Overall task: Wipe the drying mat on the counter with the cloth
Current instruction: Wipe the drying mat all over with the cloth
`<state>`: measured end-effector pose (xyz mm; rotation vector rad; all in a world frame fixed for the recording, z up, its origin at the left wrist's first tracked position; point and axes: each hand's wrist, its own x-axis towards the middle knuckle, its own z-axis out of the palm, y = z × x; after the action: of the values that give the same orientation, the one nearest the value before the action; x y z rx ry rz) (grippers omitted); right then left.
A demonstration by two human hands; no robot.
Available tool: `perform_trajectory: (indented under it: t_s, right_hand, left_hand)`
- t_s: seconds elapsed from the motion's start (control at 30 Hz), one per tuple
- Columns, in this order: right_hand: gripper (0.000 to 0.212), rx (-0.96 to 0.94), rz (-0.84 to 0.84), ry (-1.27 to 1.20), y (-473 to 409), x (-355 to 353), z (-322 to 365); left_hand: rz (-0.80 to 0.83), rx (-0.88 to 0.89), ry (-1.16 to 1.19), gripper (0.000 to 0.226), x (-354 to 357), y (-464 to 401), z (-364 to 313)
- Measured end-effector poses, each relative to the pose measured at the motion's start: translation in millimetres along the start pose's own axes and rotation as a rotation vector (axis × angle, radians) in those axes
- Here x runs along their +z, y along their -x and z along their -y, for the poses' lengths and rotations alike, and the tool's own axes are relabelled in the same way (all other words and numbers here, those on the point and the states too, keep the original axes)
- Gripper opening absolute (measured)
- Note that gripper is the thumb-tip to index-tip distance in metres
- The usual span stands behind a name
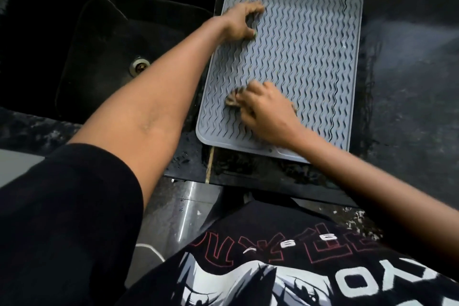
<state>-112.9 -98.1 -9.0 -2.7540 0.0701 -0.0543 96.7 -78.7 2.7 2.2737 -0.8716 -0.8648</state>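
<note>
Grey mat (298, 62) lies flat on the dark counter (409, 69), right beside the sink (106, 57). Right hand (268, 109) clenches the cloth (233, 100) against its near-left part; left hand (241, 22), fingers curled, grasping nothing, presses the far-left edge.

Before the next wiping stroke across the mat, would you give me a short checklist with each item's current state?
1. Cloth held by right hand: ok.
2. Cloth touching drying mat: ok.
3. Left hand pressing the mat's far left side: ok.
4. Mat fully on the counter: not ok, its near edge overhangs.
5. Path to the right bare of objects: ok.
6. Cloth damp enough: cannot tell.
</note>
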Motion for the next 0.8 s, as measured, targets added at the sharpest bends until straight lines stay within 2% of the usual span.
perform_trajectory:
  t_s: [0.13,0.27,0.3,0.37,0.47,0.53,0.57,0.6,0.67,0.7,0.73,0.77,0.8]
  right_hand:
    - [0.025,-0.090,0.144,-0.048,51.2,0.1,34.2]
    - [0.025,-0.095,0.293,-0.100,49.5,-12.5,36.5]
    - [0.022,-0.048,0.331,-0.212,43.4,-21.7,31.7]
    - [0.016,0.154,0.411,-0.625,32.0,-44.1,20.4]
    - [0.018,0.354,0.299,-1.059,19.5,-73.4,-3.4]
    - [0.019,0.469,0.220,-1.204,14.6,-83.2,-23.8]
    - [0.021,0.519,0.182,-1.129,13.0,-84.4,-36.4]
    - [0.027,0.555,0.125,-0.923,12.0,-84.6,-49.6]
    - [0.035,0.618,-0.106,-0.433,15.4,-80.0,-72.9]
    - [0.034,0.629,-0.241,-0.310,17.0,-77.4,-77.5]
    - [0.032,0.608,-0.325,-0.285,18.4,-73.5,-76.1]
    - [0.032,0.556,-0.329,-0.280,20.1,-67.1,-71.7]
    - [0.036,0.502,-0.246,-0.247,22.3,-56.9,-63.7]
  left_hand:
    - [0.015,-0.006,-0.006,0.066,0.8,0.2,-2.3]
    - [0.035,-0.018,-0.029,0.067,1.3,0.7,-4.9]
    - [0.037,-0.017,-0.040,0.067,0.8,0.9,-6.6]
    - [0.036,-0.014,-0.056,0.066,1.8,1.1,-6.7]
    - [0.029,-0.011,-0.058,0.065,3.0,-0.3,-3.9]
    - [0.031,-0.007,-0.061,0.065,2.9,-0.5,-3.5]
    - [0.031,-0.005,-0.062,0.065,3.0,-0.3,-3.7]
    - [0.031,-0.004,-0.059,0.065,3.1,-0.4,-3.6]
    - [0.034,-0.001,-0.052,0.065,3.4,-0.6,-3.6]
    - [0.032,-0.004,-0.052,0.065,2.7,-0.7,-3.2]
    - [0.034,-0.007,-0.053,0.065,2.1,-0.6,-3.2]
    - [0.040,-0.010,-0.048,0.066,1.3,-0.8,-3.1]
    - [0.045,-0.010,-0.040,0.065,0.4,-0.6,-3.5]
